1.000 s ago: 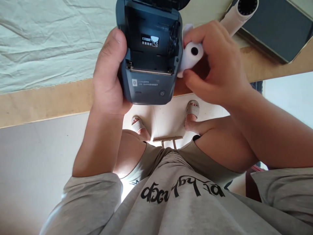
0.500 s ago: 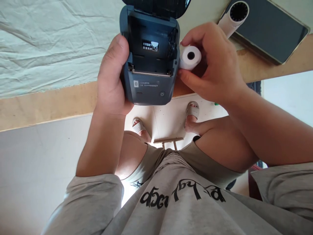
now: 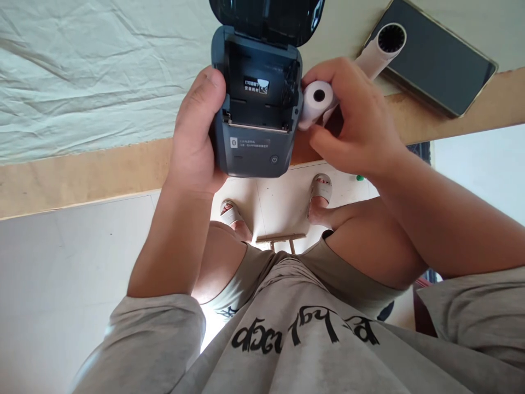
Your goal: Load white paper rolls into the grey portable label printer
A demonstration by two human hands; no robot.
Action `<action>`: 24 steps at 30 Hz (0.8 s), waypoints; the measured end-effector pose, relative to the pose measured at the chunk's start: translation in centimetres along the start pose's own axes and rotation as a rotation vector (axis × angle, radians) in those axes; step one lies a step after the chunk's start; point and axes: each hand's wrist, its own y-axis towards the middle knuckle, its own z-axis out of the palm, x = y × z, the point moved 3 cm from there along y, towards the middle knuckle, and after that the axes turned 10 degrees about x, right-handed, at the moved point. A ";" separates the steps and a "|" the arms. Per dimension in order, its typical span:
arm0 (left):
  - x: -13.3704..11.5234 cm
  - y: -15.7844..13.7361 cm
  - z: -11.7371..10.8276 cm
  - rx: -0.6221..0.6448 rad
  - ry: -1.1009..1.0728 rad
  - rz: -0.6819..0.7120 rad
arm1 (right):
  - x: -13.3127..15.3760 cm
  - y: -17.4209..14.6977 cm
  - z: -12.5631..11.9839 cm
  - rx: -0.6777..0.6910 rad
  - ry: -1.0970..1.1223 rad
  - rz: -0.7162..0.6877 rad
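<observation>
Table (image 3: 82, 176) edge runs beneath both hands. Right hand (image 3: 367, 117) thumb and fingers clamped round roll (image 3: 315, 104), just beside printer (image 3: 254, 150); left hand (image 3: 194, 131) grips printer's opposite edge. Lid (image 3: 268, 19) open beyond, cloth (image 3: 90, 71) spreading wide left, tube (image 3: 372, 59) and phone (image 3: 441, 68) near right.

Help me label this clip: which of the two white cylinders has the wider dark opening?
The cylinder overlapping the phone in view; the roll pinched in the right hand has only a small dark hole.
</observation>
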 end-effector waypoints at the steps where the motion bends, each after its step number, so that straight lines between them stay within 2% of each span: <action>1: 0.0 0.0 0.0 0.001 0.006 -0.002 | 0.0 0.0 0.1 -0.004 -0.010 -0.004; 4: -0.1 0.0 0.0 0.009 0.011 -0.006 | 0.0 0.2 0.1 -0.047 -0.028 0.020; 9: 0.0 0.0 0.1 0.020 0.007 -0.024 | 0.5 -0.2 -0.8 -0.181 0.146 0.044; 15: 0.0 -0.1 0.4 -0.011 0.003 -0.020 | 2.9 -0.9 -2.4 -0.334 0.173 -0.089; 17: 0.0 -0.1 0.3 -0.033 0.011 -0.002 | 3.4 -0.5 -2.3 -0.300 0.119 -0.020; 20: 0.1 -0.1 0.0 -0.045 0.026 0.020 | 4.0 0.5 -1.8 -0.174 -0.032 0.120; 22: 0.1 0.0 -0.2 -0.036 0.052 0.037 | 4.4 1.2 -1.4 -0.126 -0.085 0.115; 24: 0.1 0.1 -0.4 -0.023 0.088 0.048 | 4.6 1.7 -1.2 -0.134 -0.110 0.050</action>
